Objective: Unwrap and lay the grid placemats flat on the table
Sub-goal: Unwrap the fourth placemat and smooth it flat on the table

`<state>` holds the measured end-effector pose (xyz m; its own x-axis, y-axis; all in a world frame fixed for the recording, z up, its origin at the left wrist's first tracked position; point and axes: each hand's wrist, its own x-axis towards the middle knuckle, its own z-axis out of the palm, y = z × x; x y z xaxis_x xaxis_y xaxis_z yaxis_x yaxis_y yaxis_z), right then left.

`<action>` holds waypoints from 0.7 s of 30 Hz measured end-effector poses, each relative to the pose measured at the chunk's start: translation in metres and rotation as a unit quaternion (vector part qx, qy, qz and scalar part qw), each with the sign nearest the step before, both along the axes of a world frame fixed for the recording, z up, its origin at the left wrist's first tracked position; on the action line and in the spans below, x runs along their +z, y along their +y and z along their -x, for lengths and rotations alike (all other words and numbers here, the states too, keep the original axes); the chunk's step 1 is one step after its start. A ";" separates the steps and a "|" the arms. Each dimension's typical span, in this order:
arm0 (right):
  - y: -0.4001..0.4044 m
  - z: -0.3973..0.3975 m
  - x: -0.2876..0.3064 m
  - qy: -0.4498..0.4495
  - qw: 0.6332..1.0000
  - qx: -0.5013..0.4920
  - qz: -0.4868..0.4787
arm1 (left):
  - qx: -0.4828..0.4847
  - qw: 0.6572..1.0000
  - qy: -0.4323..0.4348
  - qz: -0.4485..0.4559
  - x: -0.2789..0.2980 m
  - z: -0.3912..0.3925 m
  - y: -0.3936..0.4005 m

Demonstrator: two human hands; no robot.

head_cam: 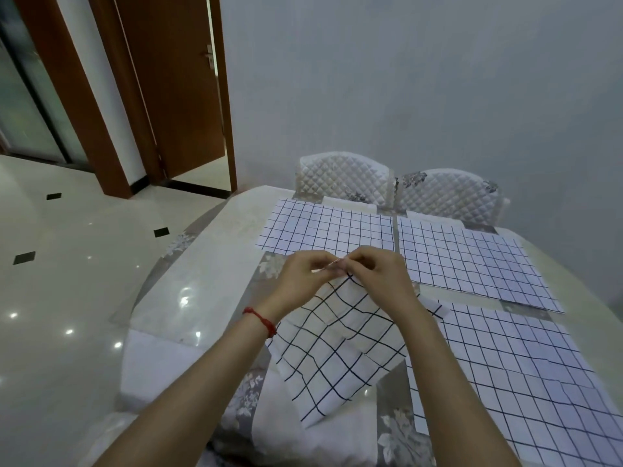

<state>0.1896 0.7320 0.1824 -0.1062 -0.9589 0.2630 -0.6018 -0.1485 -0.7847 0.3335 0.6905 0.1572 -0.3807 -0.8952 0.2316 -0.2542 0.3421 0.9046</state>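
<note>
Holding a folded grid placemat point(337, 345) above the near part of the table point(202, 281), both hands are meeting at its upper corner. The left hand point(300, 281) is pinching that corner with curled fingers, a red string bracelet point(261, 320) circling its wrist. The right hand point(377, 274) is pinching the same corner from the other side, fingers curled, thumb and fingertips pressing together on the edge; a thin, clear film seems to be caught between the two hands, though it is too small to tell for certain. The held placemat is hanging tilted, corner up, its white face crossed by black lines and creased by folds, its lower part sagging toward the tabletop.

Items lying flat on the table:
- far-left placemat point(323, 227), white with a dark grid, lying just beyond the hands.
- far-right placemat point(472, 261), lying beside the former with a narrow gap between them.
- near-right placemat point(515, 365), lying at the right forearm's side, its near-left part passing under that arm.

Surroundings: a floral tablecloth point(401, 443) is showing under a glossy clear cover; two quilted white chairs point(344, 180) are standing against the far table edge; a brown wooden door point(182, 96) is standing open at upper left above a glossy tiled floor point(67, 264).
</note>
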 end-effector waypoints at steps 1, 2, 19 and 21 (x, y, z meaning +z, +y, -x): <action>0.001 0.003 0.001 -0.006 1.000 0.003 -0.007 | 0.021 1.000 0.019 0.006 0.000 0.000 -0.003; 0.003 0.007 0.002 -0.014 1.000 0.004 -0.022 | 0.041 0.999 0.031 0.007 0.000 -0.002 -0.007; 0.018 0.056 -0.016 -0.233 0.969 -0.068 -0.054 | 0.210 0.968 0.129 -0.055 0.007 -0.049 -0.028; 0.015 0.051 -0.014 -0.237 0.968 -0.064 -0.042 | 0.222 0.964 0.131 -0.067 0.006 -0.052 -0.028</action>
<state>0.1390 0.7466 0.1688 -0.3159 -0.9457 0.0769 -0.1795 -0.0200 -0.9836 0.3851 0.6625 0.1631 0.1019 -0.9852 0.1379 -0.1053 0.1271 0.9863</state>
